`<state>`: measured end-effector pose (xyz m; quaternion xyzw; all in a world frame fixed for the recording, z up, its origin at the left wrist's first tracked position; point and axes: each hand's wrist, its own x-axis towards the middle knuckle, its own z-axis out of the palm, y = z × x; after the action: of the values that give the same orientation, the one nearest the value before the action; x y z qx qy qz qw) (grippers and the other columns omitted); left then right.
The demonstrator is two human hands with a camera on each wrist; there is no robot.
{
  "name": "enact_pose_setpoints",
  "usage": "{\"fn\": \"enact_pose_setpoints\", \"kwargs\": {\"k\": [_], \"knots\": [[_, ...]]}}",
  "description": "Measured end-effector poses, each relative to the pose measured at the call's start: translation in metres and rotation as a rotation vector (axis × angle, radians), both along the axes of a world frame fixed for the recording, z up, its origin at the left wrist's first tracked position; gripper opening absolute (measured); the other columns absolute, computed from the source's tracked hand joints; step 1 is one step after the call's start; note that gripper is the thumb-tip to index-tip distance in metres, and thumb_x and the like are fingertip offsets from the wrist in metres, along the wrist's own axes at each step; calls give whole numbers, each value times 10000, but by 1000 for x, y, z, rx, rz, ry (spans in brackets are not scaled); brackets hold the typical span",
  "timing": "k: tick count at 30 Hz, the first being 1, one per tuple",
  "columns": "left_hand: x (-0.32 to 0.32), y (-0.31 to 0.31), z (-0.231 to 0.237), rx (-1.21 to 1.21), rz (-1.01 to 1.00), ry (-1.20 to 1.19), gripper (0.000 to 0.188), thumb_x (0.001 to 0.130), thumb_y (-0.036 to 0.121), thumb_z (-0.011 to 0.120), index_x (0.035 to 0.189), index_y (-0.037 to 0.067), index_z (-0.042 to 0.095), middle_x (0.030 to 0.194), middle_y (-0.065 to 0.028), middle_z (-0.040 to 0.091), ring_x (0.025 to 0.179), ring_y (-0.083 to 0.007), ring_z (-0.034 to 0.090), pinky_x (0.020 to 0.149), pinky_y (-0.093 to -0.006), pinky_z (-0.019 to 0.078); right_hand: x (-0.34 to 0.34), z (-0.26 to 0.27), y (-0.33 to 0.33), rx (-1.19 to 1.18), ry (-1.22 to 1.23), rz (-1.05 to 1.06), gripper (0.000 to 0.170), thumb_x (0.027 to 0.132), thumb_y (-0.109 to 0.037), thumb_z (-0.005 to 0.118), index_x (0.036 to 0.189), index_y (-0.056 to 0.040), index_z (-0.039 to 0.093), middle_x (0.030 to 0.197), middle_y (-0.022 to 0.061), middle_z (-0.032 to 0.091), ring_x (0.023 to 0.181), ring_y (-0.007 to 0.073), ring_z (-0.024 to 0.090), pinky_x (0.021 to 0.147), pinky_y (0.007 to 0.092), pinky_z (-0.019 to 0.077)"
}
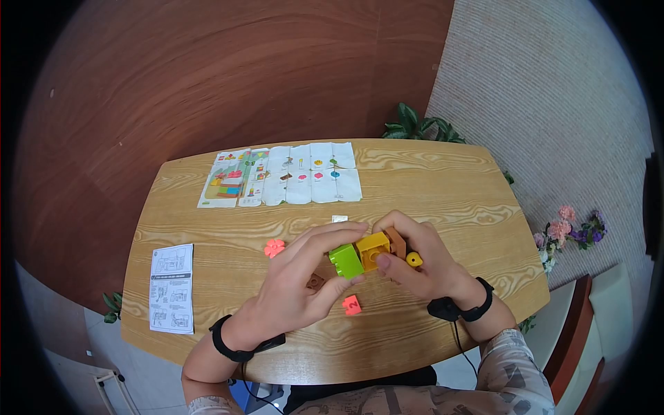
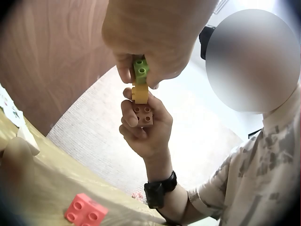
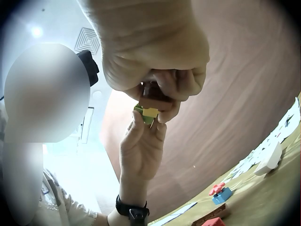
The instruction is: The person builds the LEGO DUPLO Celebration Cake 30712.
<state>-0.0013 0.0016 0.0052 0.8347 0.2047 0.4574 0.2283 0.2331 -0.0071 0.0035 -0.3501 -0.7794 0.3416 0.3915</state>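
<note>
1. Hand, left (image 1: 294,285): thumb and fingers pinching the green block, wrist banded in black.
2. Hand, right (image 1: 425,273): fingers curled round the tan block, thumb at the yellow block, wrist likewise banded.
3. Green block (image 1: 346,261): raised above the table, left end of a row of three.
4. Yellow block (image 1: 374,252): middle of the row, hollow side visible from above, touching the green block.
5. Tan block (image 1: 396,242): right end of the row, against the yellow block, four studs visible in the left wrist view.
6. Round yellow piece (image 1: 413,259): seen at the right hand's inner side; whether held or lying beyond, cannot tell.
7. Dark brown block (image 1: 315,281): on the table, partly hidden by the left hand.
8. Red block (image 1: 352,304): marked "2", on the near part of the table.
9. Coral flower (image 1: 274,247): atop a blue block (image 3: 222,195), just left of the left hand.
10. White piece (image 1: 339,218): on the table, on the far side of the hands.
11. Picture sheet (image 1: 304,187): creased, coloured, far left.
12. Black-and-white leaflet (image 1: 171,289): near the left edge.
13. Table (image 1: 443,187): wood-grained, light brown.
14. Green plant (image 1: 417,127): beyond the far edge.
</note>
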Motion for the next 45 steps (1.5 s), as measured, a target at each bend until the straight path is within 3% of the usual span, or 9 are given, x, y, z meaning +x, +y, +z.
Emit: {"fn": "enact_pose_setpoints", "kwargs": {"k": [8, 18, 24, 26, 30, 33, 35, 39, 45], "knots": [[1, 0, -12, -41, -27, -69, 470, 827, -35, 782, 1218, -20, 521, 1308, -262, 643, 1191, -324, 659, 997, -400, 530, -7, -6, -3, -174, 158, 52, 177, 1016, -146, 604, 1129, -34, 526, 663, 6, 525, 564, 73, 504, 524, 240, 379], [1, 2, -7, -15, 38, -52, 445, 765, 9, 841, 1170, -14, 656, 1205, -203, 712, 1102, -301, 705, 944, -375, 555, -9, -3, -5, -369, 296, 163, 223, 1085, -233, 510, 1179, -30, 518, 859, 24, 635, 689, 47, 557, 572, 210, 434], [2, 0, -9, -34, 42, -56, 498, 762, 38, 850, 1219, -11, 659, 1180, -187, 719, 1073, -294, 711, 932, -368, 554, -8, -12, -4, -431, 300, 187, 244, 1087, -242, 511, 1198, -25, 518, 857, 21, 637, 687, 51, 550, 582, 213, 435], [1, 0, -9, -30, 56, -51, 506, 781, 65, 842, 1243, -13, 652, 1155, -178, 724, 1050, -288, 714, 922, -358, 552, -10, -9, -5, -381, 264, 150, 259, 1076, -238, 539, 1221, -25, 511, 842, 18, 632, 687, 52, 548, 581, 219, 433], [-5, 0, -3, -60, 128, 64, 556, 865, 121, 795, 1360, -9, 578, 1089, -211, 700, 920, -273, 715, 738, -333, 564, -4, -3, -2, -90, 35, -13, 353, 1029, -217, 628, 1294, -37, 478, 827, 55, 650, 710, 90, 612, 601, 250, 458], [-2, 0, -8, -187, 90, 106, 560, 910, 166, 761, 1393, -7, 537, 1050, -213, 693, 791, -234, 693, 645, -324, 533, -8, -8, -4, 36, 30, -122, 497, 975, -236, 705, 1356, -57, 442, 846, 95, 684, 702, 183, 689, 607, 300, 503], [2, -3, -12, -321, 55, 144, 537, 934, 184, 738, 1389, -8, 527, 1025, -207, 689, 707, -208, 666, 593, -325, 510, -10, -11, -6, 121, -113, -139, 571, 940, -248, 741, 1380, -62, 429, 863, 106, 699, 696, 254, 707, 606, 333, 526], [3, -2, -19, -400, -10, 53, 505, 938, 184, 735, 1356, -12, 530, 935, -187, 683, 629, -178, 631, 550, -320, 485, -9, -15, -6, 234, -232, -138, 692, 892, -294, 784, 1427, -66, 409, 872, 84, 715, 665, 316, 701, 582, 369, 547], [-4, -1, -4, -394, -58, 154, 488, 906, 186, 775, 1296, -28, 573, 923, -184, 705, 684, -200, 694, 583, -313, 528, -4, -10, -6, 249, -287, -76, 763, 910, -357, 747, 1502, -59, 368, 888, 63, 729, 647, 301, 697, 560, 366, 542]]}}
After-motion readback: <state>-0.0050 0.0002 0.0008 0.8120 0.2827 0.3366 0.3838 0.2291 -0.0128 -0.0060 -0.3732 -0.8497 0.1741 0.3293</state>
